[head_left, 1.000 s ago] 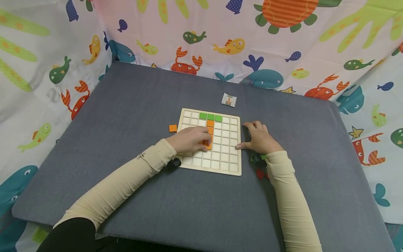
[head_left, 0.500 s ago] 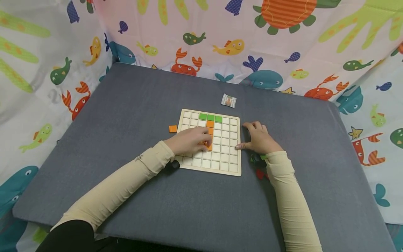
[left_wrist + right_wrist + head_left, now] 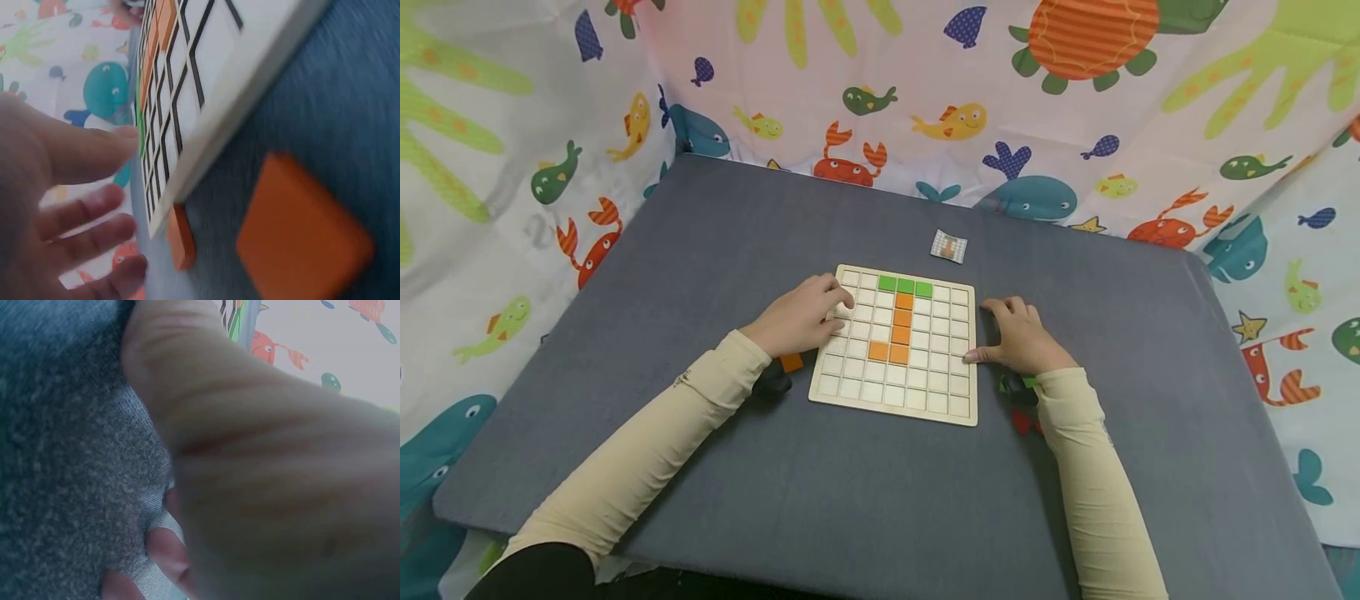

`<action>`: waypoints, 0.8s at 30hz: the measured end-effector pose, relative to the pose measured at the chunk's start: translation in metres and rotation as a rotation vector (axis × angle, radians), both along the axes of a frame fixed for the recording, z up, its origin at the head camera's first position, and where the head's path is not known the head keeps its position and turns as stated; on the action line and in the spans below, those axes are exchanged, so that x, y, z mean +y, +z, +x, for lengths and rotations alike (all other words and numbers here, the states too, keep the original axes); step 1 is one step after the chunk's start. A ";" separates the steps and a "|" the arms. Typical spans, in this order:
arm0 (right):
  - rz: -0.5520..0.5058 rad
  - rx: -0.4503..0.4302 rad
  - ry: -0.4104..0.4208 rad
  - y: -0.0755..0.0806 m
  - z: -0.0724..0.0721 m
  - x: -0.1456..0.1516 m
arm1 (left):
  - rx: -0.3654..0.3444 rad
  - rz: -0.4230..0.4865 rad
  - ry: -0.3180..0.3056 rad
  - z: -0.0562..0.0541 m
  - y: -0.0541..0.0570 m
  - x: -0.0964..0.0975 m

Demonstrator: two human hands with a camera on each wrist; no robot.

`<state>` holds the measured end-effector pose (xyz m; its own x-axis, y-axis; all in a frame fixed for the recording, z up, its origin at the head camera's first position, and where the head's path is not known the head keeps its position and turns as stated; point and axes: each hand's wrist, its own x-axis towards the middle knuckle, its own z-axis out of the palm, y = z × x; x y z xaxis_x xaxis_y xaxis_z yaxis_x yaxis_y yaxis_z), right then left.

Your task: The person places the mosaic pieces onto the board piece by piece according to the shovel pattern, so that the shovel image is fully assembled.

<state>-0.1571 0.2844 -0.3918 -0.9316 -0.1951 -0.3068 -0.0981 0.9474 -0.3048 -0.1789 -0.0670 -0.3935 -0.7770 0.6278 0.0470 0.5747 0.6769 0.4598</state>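
The wooden grid board lies flat near the middle of the grey surface, holding a row of three green tiles along its far edge and an orange run that drops from them and turns left at the bottom. The left hand rests at the board's left rim, its fingers stretched out and relaxed, holding nothing; in the left wrist view two loose orange tiles lie on the surface just beside that rim, and the head view shows one peeking out under the wrist. The right hand steadies the opposite rim, thumb pressed to the edge and fingers loosely bent against it, gripping no tile. Behind that wrist sit a few green and red pieces, partly hidden. A small picture card lies apart beyond the board. The step in hand looks like the pause between placements in building the orange shape; the next move likely calls for the left hand to pinch a loose orange tile and seat it squarely in a free cell.
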 end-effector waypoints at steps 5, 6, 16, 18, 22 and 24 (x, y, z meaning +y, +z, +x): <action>0.002 0.005 -0.006 0.000 0.000 0.002 | -0.026 -0.067 0.054 -0.001 0.004 -0.010; 0.000 0.007 -0.007 -0.001 0.000 0.002 | -0.032 -0.070 0.066 -0.002 0.004 -0.012; 0.001 0.011 -0.003 -0.005 0.000 0.002 | -0.001 -0.143 0.109 -0.002 -0.007 -0.018; 0.005 0.015 -0.006 -0.005 0.000 0.002 | 0.011 -0.140 0.116 -0.003 -0.008 -0.017; 0.008 0.015 -0.012 -0.003 0.000 0.002 | 0.003 -0.098 0.129 -0.004 -0.009 -0.016; 0.007 0.013 -0.011 -0.003 0.000 0.002 | -0.001 -0.077 0.129 -0.004 -0.010 -0.017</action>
<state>-0.1572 0.2868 -0.3950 -0.9378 -0.1823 -0.2955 -0.0914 0.9506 -0.2966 -0.1825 -0.0837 -0.4034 -0.8513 0.5247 0.0016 0.4803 0.7782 0.4046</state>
